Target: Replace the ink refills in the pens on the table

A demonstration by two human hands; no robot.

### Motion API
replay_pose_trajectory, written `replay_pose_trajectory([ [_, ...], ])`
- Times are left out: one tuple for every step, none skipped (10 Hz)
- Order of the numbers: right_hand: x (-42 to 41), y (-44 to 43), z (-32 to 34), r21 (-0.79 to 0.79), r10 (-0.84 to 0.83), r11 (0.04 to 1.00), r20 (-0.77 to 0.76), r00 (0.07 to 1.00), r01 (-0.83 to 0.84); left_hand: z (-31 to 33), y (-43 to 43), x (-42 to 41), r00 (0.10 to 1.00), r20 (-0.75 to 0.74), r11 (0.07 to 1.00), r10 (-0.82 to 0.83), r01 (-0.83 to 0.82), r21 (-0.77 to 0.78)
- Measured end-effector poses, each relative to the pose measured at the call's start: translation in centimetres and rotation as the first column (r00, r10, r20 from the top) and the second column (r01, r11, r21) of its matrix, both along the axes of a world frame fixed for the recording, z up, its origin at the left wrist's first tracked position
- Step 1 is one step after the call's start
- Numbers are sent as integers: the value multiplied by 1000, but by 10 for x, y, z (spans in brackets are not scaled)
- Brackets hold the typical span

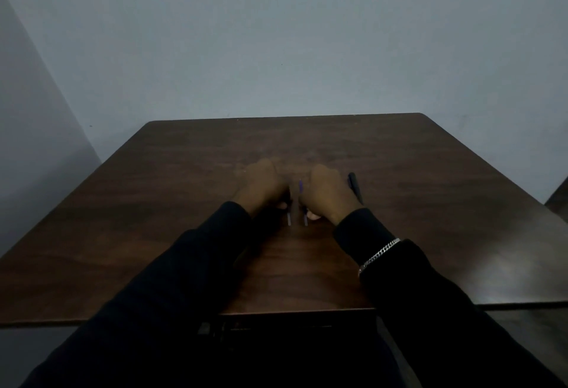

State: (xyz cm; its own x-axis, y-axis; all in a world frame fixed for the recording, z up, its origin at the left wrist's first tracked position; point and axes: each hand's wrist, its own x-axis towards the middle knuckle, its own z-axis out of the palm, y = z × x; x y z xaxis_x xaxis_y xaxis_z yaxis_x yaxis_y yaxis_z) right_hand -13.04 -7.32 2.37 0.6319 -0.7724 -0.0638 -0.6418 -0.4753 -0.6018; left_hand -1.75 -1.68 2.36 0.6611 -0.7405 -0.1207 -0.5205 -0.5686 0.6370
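Two hands: both rest near the middle of a dark wood table [153,203], backs up, knuckles toward the far edge, in dim and blurred light.
Left hand [261,186]: fingers curled under into a loose fist; a thin purple rod [289,218] pokes out from beneath it toward the near edge. Whether the fingers grip the rod or only cover it cannot be told.
Right hand [325,192]: fingers likewise curled down; a second purple piece [305,218] shows below the thumb side, and a purple tip [300,186] rises just beside the knuckles. It appears closed on this piece, though blur hides the contact.
Gap: the two purple pieces lie side by side, near each other but apart, in the narrow space between the hands.
Pen [355,187]: a dark pen lies on the table just right of the right hand, running from far to near, partly hidden by the wrist. No hand holds it.
Sleeves: both arms wear dark sleeves [184,264] reaching to the wrists.
Bracelet [379,254]: a silver chain sits over the right sleeve, back from the wrist.
Table: its near edge is cut by the arms; a darker shape sits under it at centre, too dim to name.
Wall [276,34]: plain grey-blue, meeting the table's far edge, with a corner at left.
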Motion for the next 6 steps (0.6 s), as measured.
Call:
replay_pose_trajectory([
  [-2,-2,-3,-19,-1,1000,9,1000,1,2,1,-5,1000,2,1000,-17,17,-9],
  [0,-2,-6,-45,-15,999,16,1000,16,0,1,-4,999,-54,999,5,-7,-33],
  [0,-2,-7,-67,-23,997,14,1000,24,-3,0,-1,994,-108,999,30,-35,-42],
  [0,-2,-6,33,-15,999,61,998,13,-5,-1,2,982,-187,996,37,-51,-70],
  [-5,-5,-4,70,-46,997,132,990,37,-12,1,8,975,-223,992,24,-50,-113],
  [-20,-12,2,37,-101,995,321,942,94,-21,2,16,977,-212,983,35,-72,-168],
])
